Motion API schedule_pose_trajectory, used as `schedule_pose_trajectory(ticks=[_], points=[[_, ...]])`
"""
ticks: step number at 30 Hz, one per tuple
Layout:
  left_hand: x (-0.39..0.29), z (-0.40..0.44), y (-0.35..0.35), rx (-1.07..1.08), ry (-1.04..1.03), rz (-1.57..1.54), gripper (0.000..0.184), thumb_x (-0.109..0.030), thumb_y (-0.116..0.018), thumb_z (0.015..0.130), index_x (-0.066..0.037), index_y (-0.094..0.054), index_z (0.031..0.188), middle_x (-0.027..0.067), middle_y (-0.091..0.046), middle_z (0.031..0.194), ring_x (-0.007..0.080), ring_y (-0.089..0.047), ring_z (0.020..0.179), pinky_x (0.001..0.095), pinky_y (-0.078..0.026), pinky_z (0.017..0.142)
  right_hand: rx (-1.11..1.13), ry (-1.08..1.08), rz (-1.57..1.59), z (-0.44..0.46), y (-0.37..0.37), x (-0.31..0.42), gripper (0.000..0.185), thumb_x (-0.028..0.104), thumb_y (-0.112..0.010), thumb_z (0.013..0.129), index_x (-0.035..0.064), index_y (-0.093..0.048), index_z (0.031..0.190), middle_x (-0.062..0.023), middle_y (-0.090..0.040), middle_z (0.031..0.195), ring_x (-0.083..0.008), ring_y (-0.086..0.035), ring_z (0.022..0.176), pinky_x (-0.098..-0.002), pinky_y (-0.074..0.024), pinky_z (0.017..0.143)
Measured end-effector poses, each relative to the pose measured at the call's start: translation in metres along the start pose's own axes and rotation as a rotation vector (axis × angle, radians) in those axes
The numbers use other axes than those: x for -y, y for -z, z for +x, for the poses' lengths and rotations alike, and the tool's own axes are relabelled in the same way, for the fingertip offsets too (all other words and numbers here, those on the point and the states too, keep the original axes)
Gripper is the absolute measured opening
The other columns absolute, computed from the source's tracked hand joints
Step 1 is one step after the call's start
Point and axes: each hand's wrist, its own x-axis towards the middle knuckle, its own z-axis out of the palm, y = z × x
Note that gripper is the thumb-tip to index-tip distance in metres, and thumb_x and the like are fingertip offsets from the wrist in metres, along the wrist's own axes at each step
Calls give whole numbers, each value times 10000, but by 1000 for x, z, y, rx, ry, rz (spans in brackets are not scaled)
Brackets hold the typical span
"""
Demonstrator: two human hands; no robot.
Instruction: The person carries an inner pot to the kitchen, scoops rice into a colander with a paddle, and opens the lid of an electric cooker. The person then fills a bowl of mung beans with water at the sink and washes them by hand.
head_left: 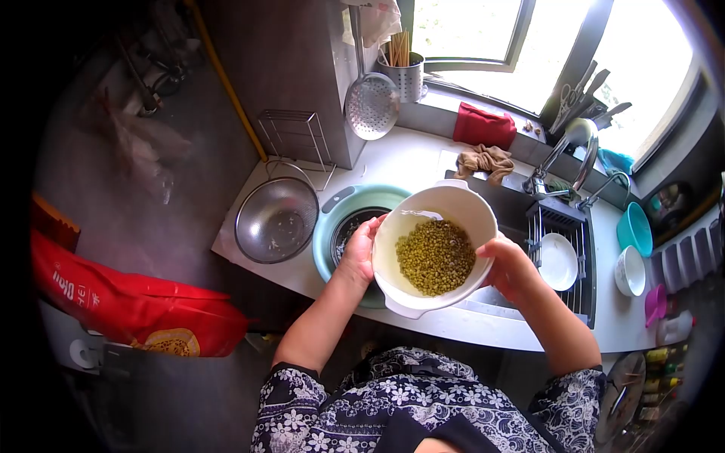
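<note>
Between my two hands I hold up a white bowl (390, 260) with small side handles, tilted so that I see inside it. Small green beans (434, 257), resembling mung beans, lie in it with some water. My left hand (362, 249) grips the bowl's left side, while my right hand (507, 263) clasps the right side, thumb over the rim. Below and to the left, partly hidden by the bowl, a light green basin (325, 245) stands on the counter with a dark round strainer-like piece (349, 226) in it.
A metal mesh strainer (277, 220) sits at the counter's left end beside a wire rack (298, 136). Right of the bowl is the sink (502, 211), with a faucet (538, 181) and a drying rack holding a white plate (558, 261). A perforated skimmer (372, 106) hangs behind.
</note>
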Motion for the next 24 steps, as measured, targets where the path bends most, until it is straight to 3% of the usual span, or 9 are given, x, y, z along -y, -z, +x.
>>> schedule_pose_trajectory(ticks=[7, 12, 24], points=[[1, -5, -7, -85, -24, 54, 329, -226, -329, 934, -30, -569, 1045, 108, -622, 1019, 249, -578, 958, 392, -459, 869, 11, -16, -25, 3, 1, 0, 645, 170, -515, 690, 19, -308, 1282, -177, -471, 1125, -291, -584, 930, -476, -568, 628], [0, 3, 8, -10, 66, 3, 328, -235, -332, 935, -39, -575, 1035, 105, -621, 1025, 250, -577, 954, 395, -463, 861, 12, -22, -50, 1, -2, 5, 638, 177, -511, 697, 20, -310, 1282, -179, -477, 1119, -293, -583, 924, -465, -567, 624], [5, 4, 10, 3, 31, 14, 281, -243, -391, 916, -52, -583, 988, 91, -627, 988, 233, -581, 923, 382, -460, 855, 9, -59, -83, 2, -4, 11, 650, 199, -520, 695, 24, -313, 1285, -187, -475, 1120, -307, -576, 934, -472, -561, 648]])
